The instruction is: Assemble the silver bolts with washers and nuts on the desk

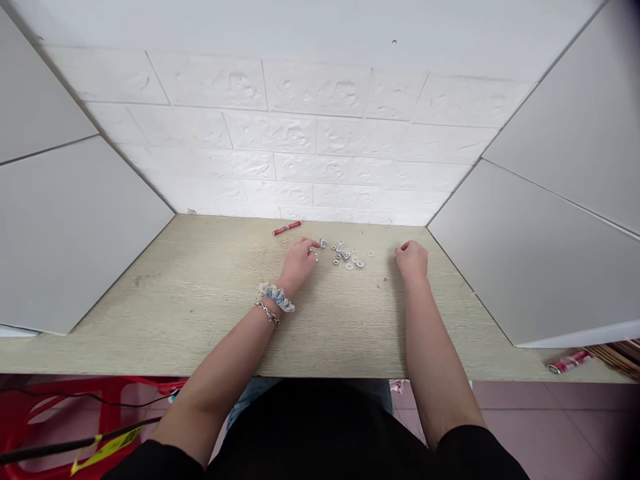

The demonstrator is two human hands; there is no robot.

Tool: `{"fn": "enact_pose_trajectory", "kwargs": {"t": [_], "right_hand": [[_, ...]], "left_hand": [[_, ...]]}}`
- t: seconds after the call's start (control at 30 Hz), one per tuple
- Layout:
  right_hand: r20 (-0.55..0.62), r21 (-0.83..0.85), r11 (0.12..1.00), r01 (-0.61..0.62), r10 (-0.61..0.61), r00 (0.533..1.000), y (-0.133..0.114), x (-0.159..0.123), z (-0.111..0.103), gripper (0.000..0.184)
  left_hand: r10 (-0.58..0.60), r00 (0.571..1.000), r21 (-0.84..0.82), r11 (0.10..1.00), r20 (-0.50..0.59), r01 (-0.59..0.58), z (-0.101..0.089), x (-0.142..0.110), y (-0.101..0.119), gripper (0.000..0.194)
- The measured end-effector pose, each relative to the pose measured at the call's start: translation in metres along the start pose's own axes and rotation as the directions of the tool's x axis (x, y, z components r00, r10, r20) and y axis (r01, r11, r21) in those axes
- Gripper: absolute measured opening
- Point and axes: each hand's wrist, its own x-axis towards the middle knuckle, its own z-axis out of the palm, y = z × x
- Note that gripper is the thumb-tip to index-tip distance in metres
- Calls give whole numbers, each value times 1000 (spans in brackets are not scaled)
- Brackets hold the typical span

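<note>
A small heap of metal washers and bolts lies near the back of the pale wooden desk. My left hand, with a blue scrunchie and a bracelet on the wrist, rests at the heap's left edge; its fingers are curled and pinched on a small metal piece. My right hand rests on the desk to the right of the heap, a little apart from it, fingers curled in with nothing visible in them.
A red pen-like stick lies by the white brick-pattern back wall. Grey side panels close in the desk on both sides. A red-and-white tube lies at the desk's right front. A red stool stands below left.
</note>
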Motion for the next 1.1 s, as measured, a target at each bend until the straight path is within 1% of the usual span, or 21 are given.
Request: {"fn": "enact_pose_trajectory", "kwargs": {"t": [0.13,0.23,0.27,0.33,0.37,0.4,0.43,0.47,0.5,0.57,0.67,0.8,0.93,1.1], "right_hand": [[28,-21,999,-33,34,999,-1,-2,-2,16],[-8,-39,997,-60,60,998,-6,-4,-9,23],[-39,-28,998,-48,47,998,-10,-6,-12,27],[-81,30,998,49,-46,996,-19,-10,-16,29],[-59,68,990,120,-116,991,-25,-13,-18,28],[9,111,975,195,-197,980,-30,-17,-19,26],[107,152,952,267,-284,953,-36,-21,-19,25],[197,182,927,329,-362,911,-41,-25,-19,25],[255,192,907,375,-415,873,-45,-29,-18,26],[332,181,884,430,-467,820,-49,-36,-16,31],[407,118,878,463,-468,784,-49,-41,-11,35],[474,53,883,467,-434,767,-46,-41,-7,32],[517,11,894,448,-388,763,-47,-43,-6,25],[525,-26,895,446,-367,768,-50,-45,-6,19]], "left_hand": [[-14,1000,-9,1000,15,14,-1,-1,4,33],[-20,1000,-22,1000,5,20,-1,-1,4,33],[-18,1000,-26,999,-2,18,-1,-1,4,33],[-14,1000,-30,999,-15,14,-1,-1,5,33],[-12,1000,-29,1000,-20,12,-1,-1,5,33],[-10,1000,-26,1000,-23,10,-1,-1,6,33],[-9,1000,-22,1000,-26,9,-1,-1,6,33],[-9,1000,-18,1000,-29,9,-1,0,7,33],[-10,999,-15,1000,-33,10,-2,0,7,33],[-11,999,-13,1000,-47,10,-2,0,8,34],[-2,998,-9,1000,-57,1,-2,0,8,34],[18,998,-8,1000,-57,-18,-2,0,9,32],[16,998,-7,1000,-57,-17,-2,0,9,32],[16,999,3,1000,-51,-16,-2,-1,9,32]]}}
